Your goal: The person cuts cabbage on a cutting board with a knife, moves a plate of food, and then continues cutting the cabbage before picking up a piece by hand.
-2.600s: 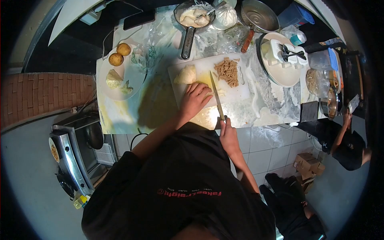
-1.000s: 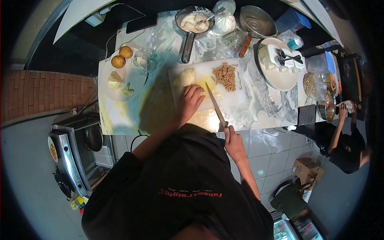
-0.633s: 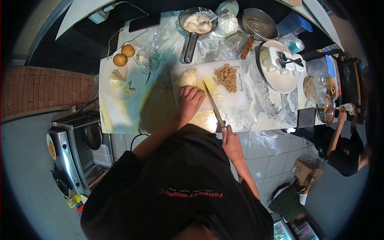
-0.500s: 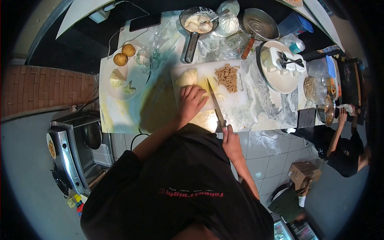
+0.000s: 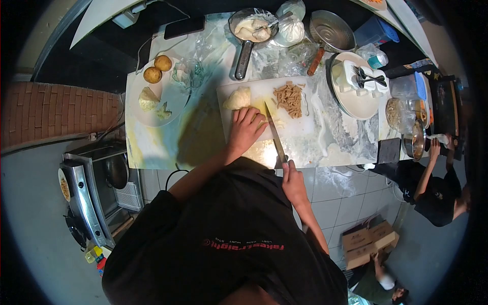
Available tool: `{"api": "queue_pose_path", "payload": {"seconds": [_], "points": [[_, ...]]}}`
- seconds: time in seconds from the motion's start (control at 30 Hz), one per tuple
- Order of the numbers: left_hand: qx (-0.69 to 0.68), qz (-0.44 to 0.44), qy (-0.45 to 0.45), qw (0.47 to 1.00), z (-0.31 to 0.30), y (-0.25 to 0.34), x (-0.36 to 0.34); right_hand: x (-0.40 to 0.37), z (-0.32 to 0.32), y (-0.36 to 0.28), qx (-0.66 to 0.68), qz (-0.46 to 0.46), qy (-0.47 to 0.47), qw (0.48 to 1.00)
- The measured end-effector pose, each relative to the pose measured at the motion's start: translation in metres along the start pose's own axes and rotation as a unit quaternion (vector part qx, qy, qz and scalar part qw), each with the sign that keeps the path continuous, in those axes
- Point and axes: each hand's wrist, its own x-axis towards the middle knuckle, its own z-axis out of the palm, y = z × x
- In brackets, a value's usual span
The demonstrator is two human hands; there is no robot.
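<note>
My right hand is closed round the handle of a long kitchen knife. The blade points away from me over the white cutting board, its tip just right of my left fingers. My left hand lies on the board with its fingers bent and close together; whatever is under them is hidden. Just beyond those fingertips sits a pale yellow chunk, which looks like cut cabbage. A pile of brown strips lies on the board's right side.
Left is a plate with potatoes and a cabbage wedge. Behind the board are a pan of white batter and an empty pan. A plate with containers stands right. Two people work at right, one at a cardboard box.
My left hand has shifted slightly right toward the blade; the knife has barely moved. At lower right, a person has moved lower and the cardboard box has shifted and appears larger.
</note>
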Motion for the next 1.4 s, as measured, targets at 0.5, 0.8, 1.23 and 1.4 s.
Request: {"api": "queue_pose_path", "payload": {"seconds": [0.5, 0.8, 1.23, 1.4], "points": [[-0.039, -0.038, 0.006, 0.999, 0.003, -0.003, -0.002, 0.0, -0.003, -0.011, 0.005, 0.013, -0.01, 1.0], [-0.042, -0.041, 0.012, 0.998, 0.002, -0.001, 0.0, 0.001, 0.002, -0.008, -0.006, 0.012, -0.018, 1.0], [-0.046, -0.027, 0.021, 0.998, 0.0, 0.0, 0.002, 0.009, 0.02, -0.004, -0.094, 0.002, 0.003, 0.996], [-0.047, -0.039, -0.002, 0.998, 0.002, -0.002, -0.002, 0.015, 0.014, -0.006, -0.047, -0.013, -0.005, 0.999]]}}
